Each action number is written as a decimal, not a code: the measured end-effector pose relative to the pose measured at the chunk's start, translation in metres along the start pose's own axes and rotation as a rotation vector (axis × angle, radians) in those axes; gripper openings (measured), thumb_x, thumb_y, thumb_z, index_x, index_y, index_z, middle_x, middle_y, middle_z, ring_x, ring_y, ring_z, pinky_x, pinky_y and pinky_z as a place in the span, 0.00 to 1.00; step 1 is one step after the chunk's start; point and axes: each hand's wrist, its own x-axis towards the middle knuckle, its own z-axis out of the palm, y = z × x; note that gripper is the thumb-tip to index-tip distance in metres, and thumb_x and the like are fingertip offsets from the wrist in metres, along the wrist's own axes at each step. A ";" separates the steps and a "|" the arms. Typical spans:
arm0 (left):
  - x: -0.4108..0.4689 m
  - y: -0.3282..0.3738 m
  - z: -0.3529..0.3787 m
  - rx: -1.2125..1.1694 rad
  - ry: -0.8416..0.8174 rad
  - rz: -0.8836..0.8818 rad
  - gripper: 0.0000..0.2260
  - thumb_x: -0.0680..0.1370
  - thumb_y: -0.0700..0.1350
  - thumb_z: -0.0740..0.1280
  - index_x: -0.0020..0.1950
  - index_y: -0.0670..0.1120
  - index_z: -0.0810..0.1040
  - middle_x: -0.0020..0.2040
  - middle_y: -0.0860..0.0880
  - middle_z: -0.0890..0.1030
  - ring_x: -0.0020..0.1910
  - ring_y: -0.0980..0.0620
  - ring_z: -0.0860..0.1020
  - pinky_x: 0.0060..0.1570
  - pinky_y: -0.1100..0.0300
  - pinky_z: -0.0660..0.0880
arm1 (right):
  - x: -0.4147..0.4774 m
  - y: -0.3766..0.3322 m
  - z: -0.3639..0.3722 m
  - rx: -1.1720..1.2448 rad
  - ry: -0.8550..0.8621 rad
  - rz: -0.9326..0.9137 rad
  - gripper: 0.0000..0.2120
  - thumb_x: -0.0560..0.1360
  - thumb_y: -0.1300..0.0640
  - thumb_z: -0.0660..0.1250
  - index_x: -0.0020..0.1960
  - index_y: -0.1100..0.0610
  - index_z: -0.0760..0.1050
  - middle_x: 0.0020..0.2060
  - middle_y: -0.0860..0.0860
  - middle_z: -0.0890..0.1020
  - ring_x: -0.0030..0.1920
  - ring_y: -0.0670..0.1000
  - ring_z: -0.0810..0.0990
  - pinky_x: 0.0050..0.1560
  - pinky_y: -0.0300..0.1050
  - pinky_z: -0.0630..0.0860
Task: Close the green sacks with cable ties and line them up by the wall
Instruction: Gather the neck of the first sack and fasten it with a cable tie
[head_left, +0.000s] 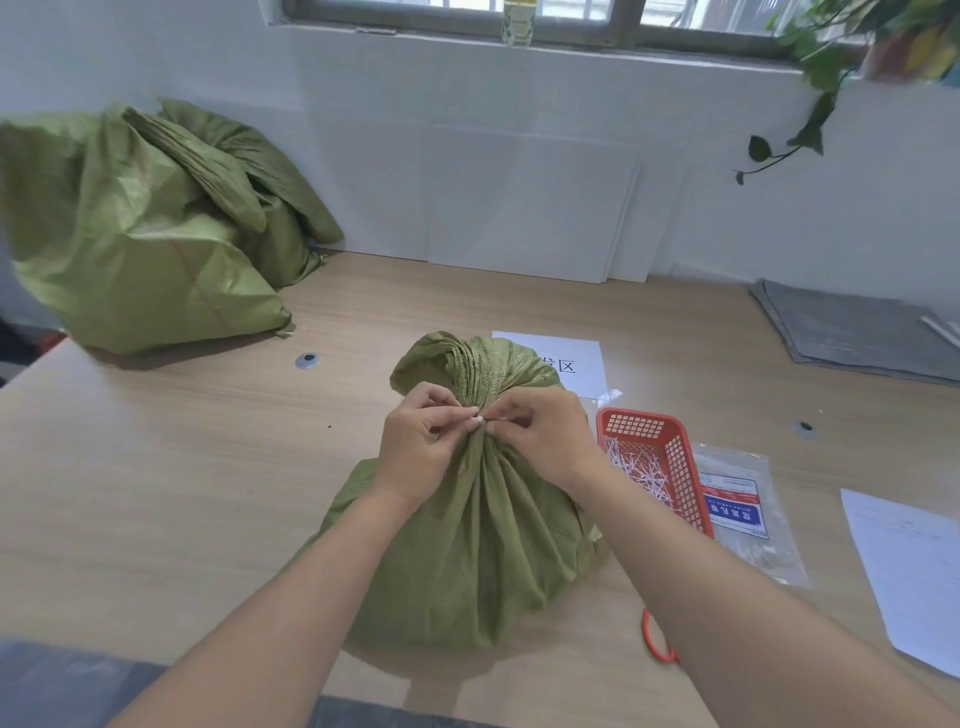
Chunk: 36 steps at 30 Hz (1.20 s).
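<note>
- While we've got the neck of the nearest green sack (467, 545) bunched up, both our hands are right on it. The sack sits mid-table, close to our edge.
- Our left hand (415, 447) has its fingers curled in, thumb and forefinger pinching the little white head of a cable tie (478, 419) against the gathered neck.
- Our right hand (545, 441) is curled the same way and pinches the tie from the other side, so the two sets of fingertips nearly meet.
- Above the tie the sack's mouth flops out in a ruffle. Below it the body sits round and full on the wooden table (156, 493).
- A heap of green sacks (145, 234) is at the back left, up against the white wall. Can't tell if those are tied.
- A red mesh basket (685, 467) sits just right of our sack with loose white ties (641, 467) in it.
- A clear packet with a blue label (737, 509) lies right beside the basket.
- A printed paper sheet (566, 358) lies behind the sack, partly hidden by it.
- Another sheet (914, 571) lies at the right edge, and a grey folded cloth (857, 332) at the back right.
</note>
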 end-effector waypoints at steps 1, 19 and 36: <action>0.000 -0.001 0.000 0.004 -0.002 0.002 0.07 0.73 0.36 0.77 0.50 0.42 0.89 0.45 0.48 0.79 0.43 0.57 0.79 0.44 0.65 0.76 | -0.001 0.002 -0.002 0.051 -0.027 0.005 0.06 0.72 0.64 0.78 0.46 0.56 0.87 0.41 0.47 0.89 0.43 0.44 0.87 0.52 0.42 0.83; 0.007 0.000 0.010 0.058 0.051 0.135 0.09 0.75 0.37 0.76 0.53 0.47 0.88 0.42 0.52 0.81 0.38 0.50 0.79 0.37 0.62 0.73 | -0.004 0.010 0.002 0.359 0.096 0.089 0.08 0.69 0.60 0.82 0.42 0.55 0.84 0.35 0.56 0.86 0.35 0.53 0.81 0.45 0.59 0.83; 0.006 -0.001 0.012 0.097 0.036 0.113 0.15 0.76 0.34 0.73 0.58 0.50 0.86 0.41 0.49 0.80 0.37 0.50 0.76 0.35 0.60 0.71 | -0.001 0.013 0.009 0.389 0.083 0.060 0.04 0.75 0.65 0.76 0.47 0.56 0.87 0.38 0.46 0.87 0.41 0.44 0.84 0.50 0.45 0.81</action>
